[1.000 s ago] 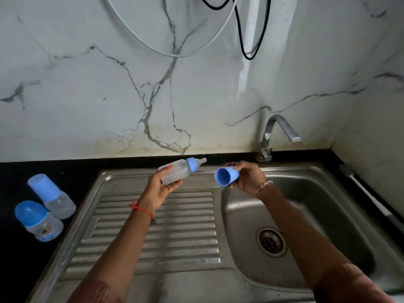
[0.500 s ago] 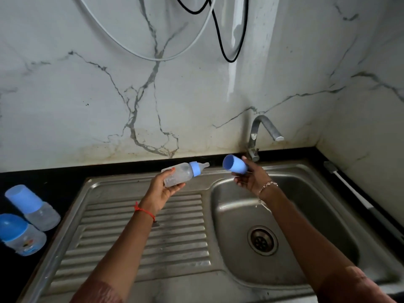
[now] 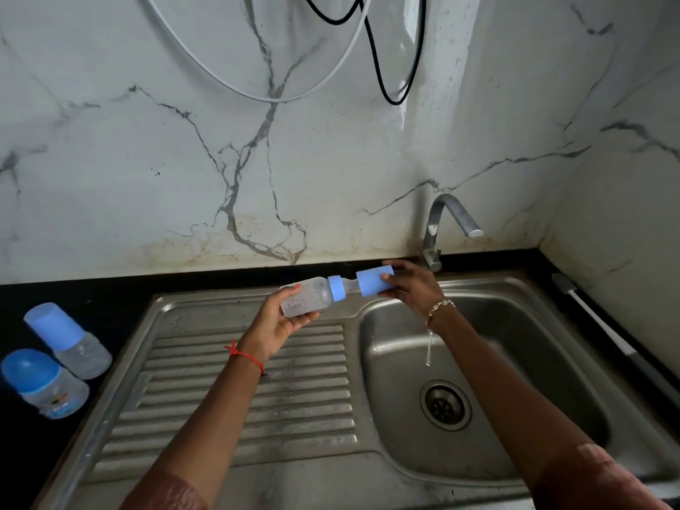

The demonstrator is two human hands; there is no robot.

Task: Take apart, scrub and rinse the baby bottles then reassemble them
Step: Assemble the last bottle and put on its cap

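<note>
In the head view, the left hand (image 3: 277, 322) was curled round the base of a clear plastic baby bottle with a blue screw collar (image 3: 307, 298). The bottle lay nearly level in the air above the ribbed drainboard of the stainless steel sink (image 3: 257, 399), its teat pointing toward three o'clock. The right hand (image 3: 414, 287) pinched a light blue cylindrical plastic cap (image 3: 372, 282) between thumb and fingers. The cap's open mouth faced nine o'clock, at the teat's tip and not seated on the collar. A thin trickle of water (image 3: 428, 349) fell from the right wrist toward the basin, above the round drain (image 3: 445, 404). The curved metal tap (image 3: 447, 222) stood at twelve o'clock of the basin. At nine o'clock of the sink, on the black bench (image 3: 33, 300), stood a clear bottle with a tall blue cap (image 3: 70, 342). Just beside it, toward seven o'clock, stood a squat bottle with a domed blue cap (image 3: 44, 384).
</note>
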